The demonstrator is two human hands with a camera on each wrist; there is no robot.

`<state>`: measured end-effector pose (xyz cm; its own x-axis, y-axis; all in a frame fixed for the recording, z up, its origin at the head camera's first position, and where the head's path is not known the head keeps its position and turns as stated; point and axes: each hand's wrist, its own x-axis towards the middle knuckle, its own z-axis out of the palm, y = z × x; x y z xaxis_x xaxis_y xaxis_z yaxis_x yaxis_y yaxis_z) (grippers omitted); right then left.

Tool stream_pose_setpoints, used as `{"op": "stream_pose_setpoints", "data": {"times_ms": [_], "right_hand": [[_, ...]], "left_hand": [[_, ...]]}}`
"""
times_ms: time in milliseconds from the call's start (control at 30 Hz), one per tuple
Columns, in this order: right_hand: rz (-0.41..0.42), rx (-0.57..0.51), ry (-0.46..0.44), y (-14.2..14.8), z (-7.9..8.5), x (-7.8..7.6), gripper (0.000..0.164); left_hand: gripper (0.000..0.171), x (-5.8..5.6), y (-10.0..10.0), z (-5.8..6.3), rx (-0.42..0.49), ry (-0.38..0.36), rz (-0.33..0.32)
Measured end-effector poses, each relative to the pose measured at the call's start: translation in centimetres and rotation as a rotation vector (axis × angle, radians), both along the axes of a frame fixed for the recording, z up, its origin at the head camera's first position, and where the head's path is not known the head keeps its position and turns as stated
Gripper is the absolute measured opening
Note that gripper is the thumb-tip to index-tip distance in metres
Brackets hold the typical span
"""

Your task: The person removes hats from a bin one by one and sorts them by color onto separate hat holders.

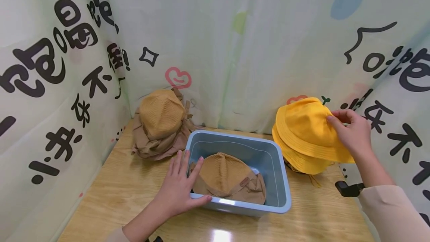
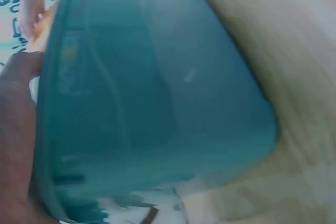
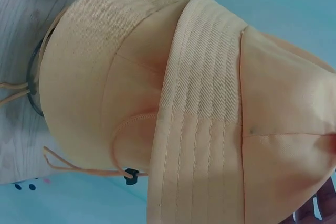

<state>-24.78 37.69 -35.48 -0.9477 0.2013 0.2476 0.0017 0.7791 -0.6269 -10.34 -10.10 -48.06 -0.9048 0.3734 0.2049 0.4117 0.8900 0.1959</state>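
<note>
The right hand (image 1: 353,132) pinches a yellow cloth hat (image 1: 304,128); the spread left hand (image 1: 179,188) touches the blue rectangular plastic bin (image 1: 283,182) beneath.

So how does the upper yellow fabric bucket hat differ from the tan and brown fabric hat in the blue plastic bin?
The upper yellow fabric bucket hat has a yellow crown and brim; the tan and brown fabric hat has a tan crown with brown fabric below. The right hand pinches the yellow hat outside the blue plastic bin; the tan and brown hat lies inside. Both are fabric.
</note>
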Motion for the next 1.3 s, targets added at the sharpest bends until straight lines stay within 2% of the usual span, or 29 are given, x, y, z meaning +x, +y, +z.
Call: {"op": "stream_pose_setpoints", "data": {"times_ms": [167,433,533,700,867,1000,1067,1200,1300], "right_hand": [[0.011,0.007,0.014,0.0,-0.1,0.3,0.054],[0.024,-0.003,0.024,-0.2,-0.3,0.4,0.053],[0.041,0.004,0.049,-0.2,-0.5,0.5,0.05],[0.068,0.02,0.085,-0.1,-0.9,0.5,0.047],[0.059,0.011,0.083,0.0,-1.3,0.7,0.048],[0.076,-0.005,0.078,0.1,-1.7,0.6,0.054],[0.104,-0.009,0.082,0.0,-1.7,0.6,0.057],[0.164,-0.018,0.056,-0.3,-1.8,0.5,0.063],[0.17,-0.007,0.025,-0.4,-1.7,0.4,0.063]], "left_hand": [[0.105,-0.8,1.7,2.1,0.028,0.039,-0.06],[0.102,-3.6,7.2,6.8,0.083,0.139,-0.227],[0.102,-4.8,8.8,8.0,0.07,0.165,-0.268],[0.102,-6.8,11.0,9.4,0.061,0.158,-0.306],[0.101,-9.1,13.5,10.4,0.061,0.153,-0.313],[0.102,-10.7,15.6,10.6,0.048,0.186,-0.315],[0.101,-11.4,16.7,10.6,0.047,0.201,-0.317],[0.099,-12.6,18.8,10.2,0.057,0.186,-0.314],[0.098,-13.3,20.2,9.7,0.075,0.17,-0.319]]}}
